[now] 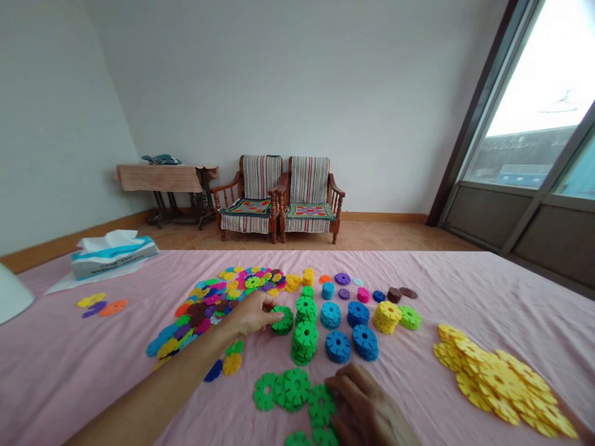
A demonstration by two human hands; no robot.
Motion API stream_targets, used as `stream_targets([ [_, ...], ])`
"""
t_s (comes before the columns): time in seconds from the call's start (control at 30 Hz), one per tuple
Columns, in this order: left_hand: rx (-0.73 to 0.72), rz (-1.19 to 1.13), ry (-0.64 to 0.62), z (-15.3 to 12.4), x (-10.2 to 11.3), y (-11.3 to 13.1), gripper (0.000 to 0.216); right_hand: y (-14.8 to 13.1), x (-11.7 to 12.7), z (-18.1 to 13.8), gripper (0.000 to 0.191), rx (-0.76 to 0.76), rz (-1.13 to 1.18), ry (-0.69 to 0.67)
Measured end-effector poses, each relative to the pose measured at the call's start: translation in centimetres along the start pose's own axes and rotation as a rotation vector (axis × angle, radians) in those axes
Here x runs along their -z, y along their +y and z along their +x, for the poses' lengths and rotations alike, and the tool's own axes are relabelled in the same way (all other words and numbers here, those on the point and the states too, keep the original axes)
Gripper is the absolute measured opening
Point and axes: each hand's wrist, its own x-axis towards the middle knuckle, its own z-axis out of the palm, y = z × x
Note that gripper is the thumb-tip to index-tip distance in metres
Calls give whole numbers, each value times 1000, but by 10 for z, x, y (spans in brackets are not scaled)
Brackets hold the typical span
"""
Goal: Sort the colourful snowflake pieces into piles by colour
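Note:
My left hand (253, 314) reaches across the pink cloth (488, 291) and pinches a short stack of green snowflake discs (283, 319), its fingers closed on it. Beside that stand taller green stacks (305, 337), blue stacks (338, 345) and a yellow stack (387, 316). My right hand (367, 406) rests near the bottom edge, fingers curled over loose green discs (290, 390) lying flat; what it holds, if anything, is hidden. A mixed heap of coloured discs (218, 300) lies behind the left hand.
A spread of yellow discs (502, 381) lies at the right. A tissue pack (114, 253) and three loose discs (100, 305) sit at the left. Two wooden armchairs (279, 198), a side table (167, 183) and a large window (534, 124) are beyond.

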Motion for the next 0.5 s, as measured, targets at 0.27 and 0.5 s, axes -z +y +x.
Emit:
stream_targets([
  [0.27, -112, 232, 72, -5, -2, -2, 26, -2, 2, 1, 42, -2, -18, -22],
  [0.5, -207, 448, 164, -17, -10, 9, 40, -3, 2, 4, 41, -21, -51, -46],
])
